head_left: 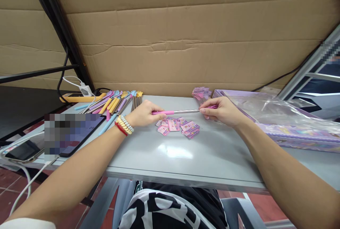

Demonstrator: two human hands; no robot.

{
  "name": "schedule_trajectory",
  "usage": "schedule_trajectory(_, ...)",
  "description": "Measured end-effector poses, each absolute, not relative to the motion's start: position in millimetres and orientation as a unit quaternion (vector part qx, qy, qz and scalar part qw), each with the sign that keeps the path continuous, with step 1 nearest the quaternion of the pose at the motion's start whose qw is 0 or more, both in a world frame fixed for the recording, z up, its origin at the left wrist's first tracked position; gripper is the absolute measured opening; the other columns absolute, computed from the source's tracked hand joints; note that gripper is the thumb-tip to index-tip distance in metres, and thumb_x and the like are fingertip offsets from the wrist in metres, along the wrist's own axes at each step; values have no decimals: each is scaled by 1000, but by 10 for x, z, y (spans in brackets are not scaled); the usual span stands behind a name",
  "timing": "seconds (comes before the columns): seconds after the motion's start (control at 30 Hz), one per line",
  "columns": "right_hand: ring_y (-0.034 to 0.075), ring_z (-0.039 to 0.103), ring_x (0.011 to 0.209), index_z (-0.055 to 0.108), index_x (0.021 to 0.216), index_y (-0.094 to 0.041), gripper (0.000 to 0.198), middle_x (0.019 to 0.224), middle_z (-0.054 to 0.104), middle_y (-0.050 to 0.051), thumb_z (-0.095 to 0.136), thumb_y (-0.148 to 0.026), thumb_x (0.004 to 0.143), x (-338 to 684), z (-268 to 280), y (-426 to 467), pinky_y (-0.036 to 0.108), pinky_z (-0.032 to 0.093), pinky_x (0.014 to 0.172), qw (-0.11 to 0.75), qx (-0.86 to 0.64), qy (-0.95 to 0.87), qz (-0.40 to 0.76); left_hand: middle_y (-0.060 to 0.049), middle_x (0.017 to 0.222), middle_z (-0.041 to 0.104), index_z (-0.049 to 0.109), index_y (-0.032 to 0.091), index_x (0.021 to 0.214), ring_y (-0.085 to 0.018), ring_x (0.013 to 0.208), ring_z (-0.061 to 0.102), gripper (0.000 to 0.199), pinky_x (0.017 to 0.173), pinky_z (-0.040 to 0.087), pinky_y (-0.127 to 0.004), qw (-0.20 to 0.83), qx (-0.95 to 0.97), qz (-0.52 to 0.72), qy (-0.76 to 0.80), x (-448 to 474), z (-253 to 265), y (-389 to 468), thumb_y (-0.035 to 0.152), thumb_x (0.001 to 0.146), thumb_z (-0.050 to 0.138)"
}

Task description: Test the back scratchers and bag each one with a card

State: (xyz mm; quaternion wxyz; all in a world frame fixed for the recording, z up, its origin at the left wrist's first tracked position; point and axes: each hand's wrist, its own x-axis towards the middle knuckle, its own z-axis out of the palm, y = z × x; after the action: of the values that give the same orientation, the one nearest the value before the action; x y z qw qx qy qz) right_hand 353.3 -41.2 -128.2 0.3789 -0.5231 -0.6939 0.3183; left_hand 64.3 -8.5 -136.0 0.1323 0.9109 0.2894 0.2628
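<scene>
Rod [186, 111] with pink handle and metal shaft is held pretty much mid-frame, handle end pinched by the left hand [145, 113], other end pinched by the right hand [219, 110]. Little pink cards [174, 125] are scattered just below it, kinda overlapping.

White glare shines on the brightly lit tabletop [212, 158], and pixelation masks much of the tablet [81, 138].
</scene>
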Motion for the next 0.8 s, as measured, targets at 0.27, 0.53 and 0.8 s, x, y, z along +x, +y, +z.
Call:
schedule_trajectory(0.27, 10, 45, 43, 72, 67, -14, 24, 49, 57, 2, 69, -38, 67, 3207, -1266, -571, 24, 31, 40, 419, -475, -749, 196, 1, 51, 48, 75, 12, 85, -8, 50, 31, 42, 46, 26, -22, 240, 881, 265, 311, 767, -1347, -226, 48, 82, 53)
schedule_trajectory(0.53, 12, 50, 53, 73, 80, -15, 28, 62, 64, 3, 60, -40, 77, 3260, -1318, -527, 25, 37, 51, 328, -462, -816, 111, 0, 56, 55, 73, 12, 79, -8, 52, 37, 40, 50, 29, -22, 135, 918, 239, 286, 682, -1331, -149, 44, 85, 50)
schedule_trajectory(0.8, 8, 32, 43, 66, 64, -16, 30, 43, 43, -3, 54, -39, 80, 3324, -1348, -490, 24, 27, 44, 284, -436, -851, 71, 3, 50, 33, 64, 11, 63, -7, 50, 24, 46, 46, 22, -23, 191, 918, 198, 287, 693, -1285, -209, 45, 87, 44)
